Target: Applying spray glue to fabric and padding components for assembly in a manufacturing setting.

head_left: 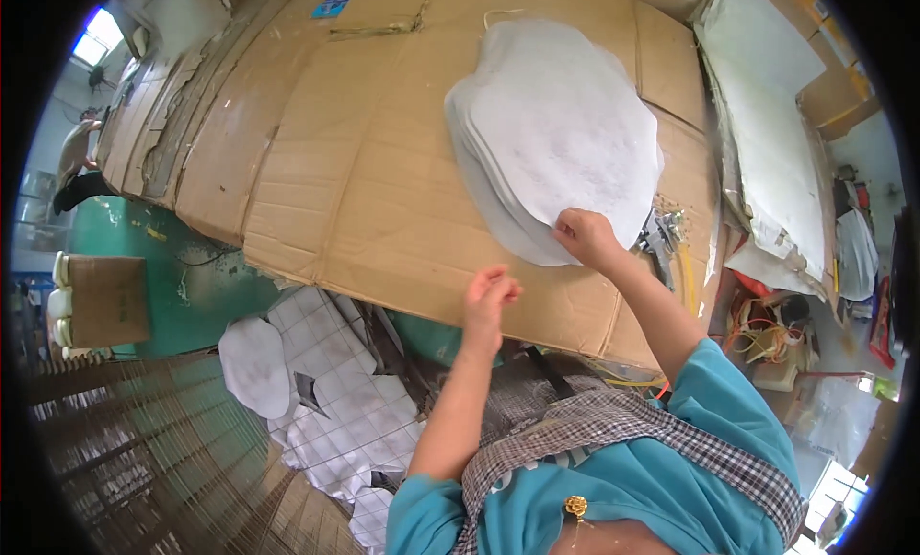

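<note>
A stack of rounded, wavy-edged white sheets (565, 124), soft like felt or padding, lies on the cardboard-covered table. Several layers show along its left edge, slightly out of line. My right hand (586, 237) is at the stack's near edge, its fingers curled and pressed together over the top sheet. Whether they pinch that sheet's rim is too small to make out. My left hand (487, 301) hovers by the table's near edge, left of my right hand. Its fingers are loosely bent and apart, with nothing between them.
Cardboard (383, 172) covers the table. Right of the stack lies a metal tool (659, 241) near a yellow hose (686, 277). Below left, white pieces (254, 363) lie on a wire grid. A green surface (192, 277) and cardboard box (110, 301) stand left; a white-covered panel (767, 124) stands right.
</note>
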The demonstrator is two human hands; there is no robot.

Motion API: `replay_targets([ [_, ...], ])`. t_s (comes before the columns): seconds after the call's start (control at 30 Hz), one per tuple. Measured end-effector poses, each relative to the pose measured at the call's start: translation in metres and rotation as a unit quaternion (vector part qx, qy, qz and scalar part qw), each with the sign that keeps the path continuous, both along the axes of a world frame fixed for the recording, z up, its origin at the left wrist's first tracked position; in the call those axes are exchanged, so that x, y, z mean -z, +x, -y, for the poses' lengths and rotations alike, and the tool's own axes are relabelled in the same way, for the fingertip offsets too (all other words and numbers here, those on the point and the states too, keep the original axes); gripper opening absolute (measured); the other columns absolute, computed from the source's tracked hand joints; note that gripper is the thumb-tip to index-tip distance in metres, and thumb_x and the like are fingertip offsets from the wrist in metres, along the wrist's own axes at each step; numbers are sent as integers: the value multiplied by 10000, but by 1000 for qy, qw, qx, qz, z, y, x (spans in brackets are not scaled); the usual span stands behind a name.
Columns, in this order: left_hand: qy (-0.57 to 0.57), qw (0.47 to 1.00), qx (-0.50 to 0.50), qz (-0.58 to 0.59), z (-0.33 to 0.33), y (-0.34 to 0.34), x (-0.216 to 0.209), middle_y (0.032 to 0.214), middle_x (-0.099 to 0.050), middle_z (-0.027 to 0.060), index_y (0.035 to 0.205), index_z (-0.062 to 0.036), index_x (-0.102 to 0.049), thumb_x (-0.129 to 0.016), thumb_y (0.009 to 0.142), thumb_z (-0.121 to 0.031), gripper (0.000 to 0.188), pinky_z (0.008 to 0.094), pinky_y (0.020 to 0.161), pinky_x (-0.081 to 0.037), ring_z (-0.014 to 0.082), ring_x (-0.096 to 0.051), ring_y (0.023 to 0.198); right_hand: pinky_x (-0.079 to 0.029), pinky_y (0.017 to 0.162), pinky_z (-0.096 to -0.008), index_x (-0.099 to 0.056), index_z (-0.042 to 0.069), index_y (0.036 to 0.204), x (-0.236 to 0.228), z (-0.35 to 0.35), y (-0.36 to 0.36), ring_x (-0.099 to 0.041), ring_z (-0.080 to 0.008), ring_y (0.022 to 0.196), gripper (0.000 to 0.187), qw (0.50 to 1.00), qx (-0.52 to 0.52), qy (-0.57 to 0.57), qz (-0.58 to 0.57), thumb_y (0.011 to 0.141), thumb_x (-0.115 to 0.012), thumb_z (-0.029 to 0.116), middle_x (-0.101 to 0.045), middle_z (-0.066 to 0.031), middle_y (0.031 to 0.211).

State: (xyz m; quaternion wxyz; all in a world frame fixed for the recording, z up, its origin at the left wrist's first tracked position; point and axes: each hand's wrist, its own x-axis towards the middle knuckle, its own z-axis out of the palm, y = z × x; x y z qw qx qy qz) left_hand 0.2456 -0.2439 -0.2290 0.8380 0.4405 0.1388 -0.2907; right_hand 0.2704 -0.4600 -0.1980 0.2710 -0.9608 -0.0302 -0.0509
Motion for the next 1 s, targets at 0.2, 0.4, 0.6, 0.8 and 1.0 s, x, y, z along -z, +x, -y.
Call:
replay_targets([
  [0.2, 150, 967, -78, 189, 51, -34, -23, 1031, -539, 62, 1184, -11, -426, -584, 797, -47, 419, 266, 819, -422, 159, -517, 986, -456, 566, -295, -618, 27, 784, -45, -60, 9, -561, -164, 590, 204, 965, -92, 162, -184, 744, -666, 221, -588, -108, 636],
  [0.4, 76, 975, -206, -35, -36, -66, 5, 1029, -572, 72, 1116, 12, -498, -531, 737, 45, 381, 293, 827, -440, 171, -553, 935, -459, 799, -374, -576, 43, 1063, 12, 44, 101, -578, -259, 931, 402, 976, 178, -24, 126, 748, -677, 271, -611, -143, 1010],
  [0.6, -22, 984, -176, -30, -32, -78, 9, 985, -584, 50, 1103, 28, -524, -546, 719, 8, 385, 279, 788, -433, 132, -548, 888, -473, 659, -412, -645, -38, 829, 38, 250, 136, -621, -346, 706, 306, 966, 135, -195, -105, 686, -599, 229, -634, -217, 750],
  [0.8, -28, 967, -252, -34, -187, -150, -11, 1014, -585, 61, 1144, 11, -508, -522, 735, -21, 411, 290, 817, -433, 155, -561, 911, -310, 436, -189, -611, 18, 838, -76, -83, 109, -426, -51, 493, 120, 961, -8, 184, -206, 785, -566, 117, -487, 19, 601],
  [1.0, -26, 878, -453, -152, -295, -251, -10, 1136, -536, 126, 1216, 7, -427, -526, 694, 68, 535, 385, 906, -431, 258, -527, 1049, -336, 456, -190, -582, 44, 848, -123, -336, 110, -440, -52, 519, 101, 870, -211, 333, -297, 793, -601, 127, -506, 24, 652],
])
